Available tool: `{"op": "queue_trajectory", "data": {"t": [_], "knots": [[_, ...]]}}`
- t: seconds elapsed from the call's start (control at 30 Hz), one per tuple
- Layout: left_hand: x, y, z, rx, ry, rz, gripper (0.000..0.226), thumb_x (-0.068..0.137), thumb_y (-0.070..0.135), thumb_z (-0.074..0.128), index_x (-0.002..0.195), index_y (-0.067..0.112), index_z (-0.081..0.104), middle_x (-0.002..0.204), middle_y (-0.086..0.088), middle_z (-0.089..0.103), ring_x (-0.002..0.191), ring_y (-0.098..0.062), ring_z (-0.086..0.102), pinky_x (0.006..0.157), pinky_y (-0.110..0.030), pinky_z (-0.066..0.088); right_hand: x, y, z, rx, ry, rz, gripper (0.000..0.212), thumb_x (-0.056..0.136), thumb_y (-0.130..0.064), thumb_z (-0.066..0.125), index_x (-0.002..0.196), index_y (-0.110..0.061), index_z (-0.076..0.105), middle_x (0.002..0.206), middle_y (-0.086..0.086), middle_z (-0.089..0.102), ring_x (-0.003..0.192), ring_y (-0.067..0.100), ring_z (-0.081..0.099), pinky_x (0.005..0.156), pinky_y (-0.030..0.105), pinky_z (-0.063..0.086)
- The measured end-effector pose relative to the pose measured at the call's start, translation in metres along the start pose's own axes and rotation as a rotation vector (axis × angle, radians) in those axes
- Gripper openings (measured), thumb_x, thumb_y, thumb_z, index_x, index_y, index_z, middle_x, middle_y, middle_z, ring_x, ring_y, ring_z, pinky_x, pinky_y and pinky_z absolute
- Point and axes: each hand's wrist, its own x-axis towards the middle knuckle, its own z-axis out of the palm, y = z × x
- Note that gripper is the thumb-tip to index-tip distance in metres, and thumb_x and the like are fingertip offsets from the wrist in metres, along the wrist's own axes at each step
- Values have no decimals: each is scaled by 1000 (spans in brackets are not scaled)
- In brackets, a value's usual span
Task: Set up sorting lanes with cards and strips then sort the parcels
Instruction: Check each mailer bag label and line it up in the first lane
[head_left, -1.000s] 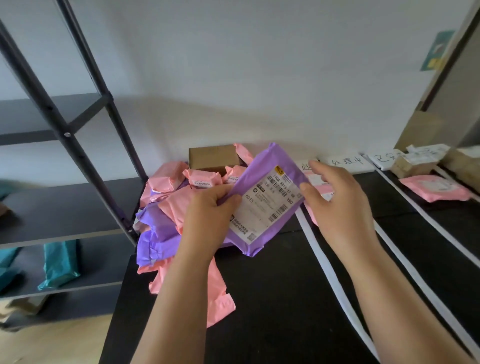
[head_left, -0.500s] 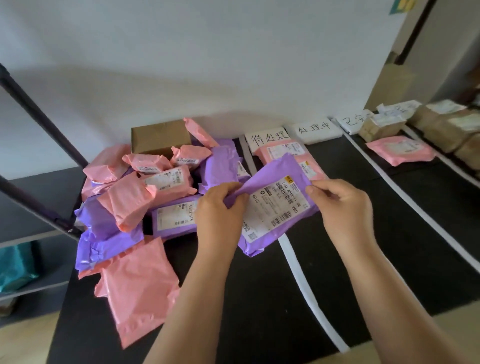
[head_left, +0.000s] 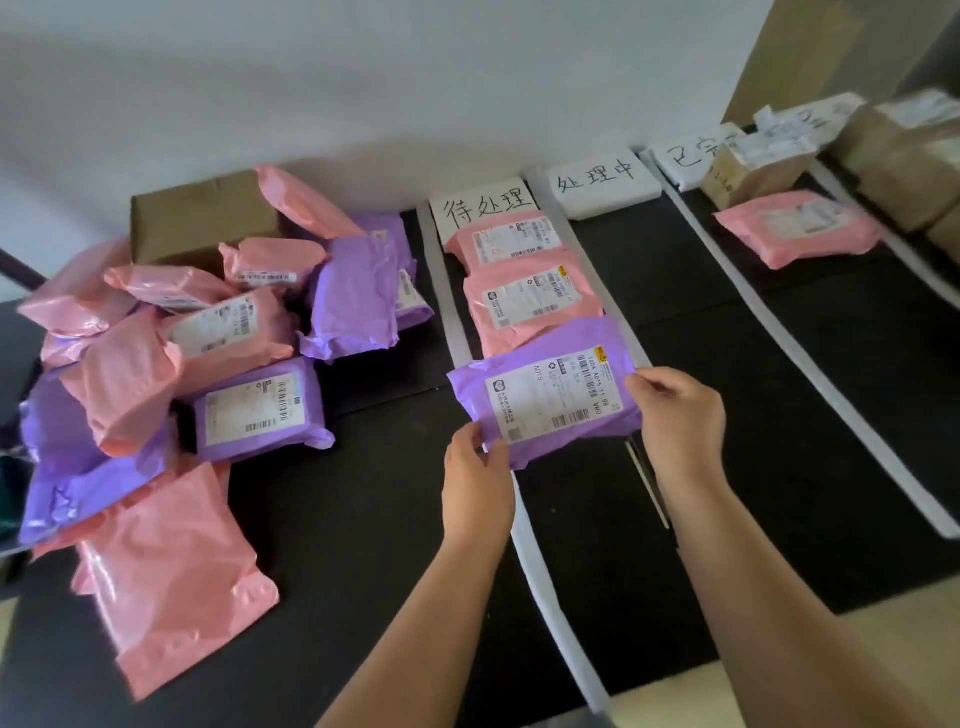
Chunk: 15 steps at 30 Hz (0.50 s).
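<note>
Purple parcel (head_left: 550, 389) pinched at opposite edges by my left hand (head_left: 475, 478) and right hand (head_left: 675, 415).
Its print unreadable; third card (head_left: 685, 156) half hidden by a box (head_left: 758, 171).

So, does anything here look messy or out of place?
Nothing looks damaged. The purple parcel being held is tilted and overlaps both white strips of its lane. The unsorted heap on the left is jumbled, and a cardboard box hides part of the third card.
</note>
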Motion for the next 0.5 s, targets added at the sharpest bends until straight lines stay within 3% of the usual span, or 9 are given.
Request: {"op": "queue_trajectory", "data": {"t": [0.07, 0.2, 0.27, 0.37, 0.43, 0.5], "knots": [[9, -2, 15, -1, -47, -47, 39, 100, 23, 46, 140, 22, 48, 133, 5, 57, 110, -13, 60, 85, -28, 50, 13, 10, 2, -52, -2, 24, 9, 96, -18, 63, 89, -23, 66, 85, -10, 64, 85, 12, 67, 72, 30, 56], [28, -1, 31, 26, -105, -69, 31, 101, 18, 43, 128, 26, 56, 111, 15, 62, 73, 8, 60, 50, -7, 42, 38, 25, 9, -187, -30, 59, 14, 99, -15, 55, 88, -22, 61, 78, -10, 56, 75, 9, 60, 68, 28, 54], [38, 2, 37, 67, -122, -57, 26, 100, 16, 42, 119, 26, 56, 99, 21, 58, 61, 14, 58, 42, -3, 38, 49, 28, 16, -241, -54, 56, 13, 101, -15, 52, 91, -21, 58, 84, -7, 57, 76, 9, 58, 61, 21, 45], [50, 7, 43, 130, -164, -33, 29, 100, 16, 40, 122, 24, 57, 91, 20, 60, 56, -5, 53, 39, -9, 36, 60, 33, 25, -246, -122, 69, 10, 102, -18, 52, 108, -19, 59, 100, -5, 60, 86, 10, 61, 58, 18, 41], [55, 9, 45, 160, -213, -17, 36, 101, 15, 39, 131, 24, 57, 90, 22, 58, 63, -4, 53, 43, -8, 37, 64, 37, 29, -245, -179, 92, 20, 102, -21, 53, 121, -17, 57, 108, -3, 63, 91, 12, 64, 59, 19, 44], [58, 9, 46, 161, -250, 1, 38, 102, 13, 38, 136, 20, 55, 105, 16, 60, 71, 3, 54, 49, -2, 40, 66, 41, 32, -258, -228, 105, 25, 101, -20, 53, 126, -18, 55, 114, 0, 64, 94, 14, 66, 61, 20, 46]]}}
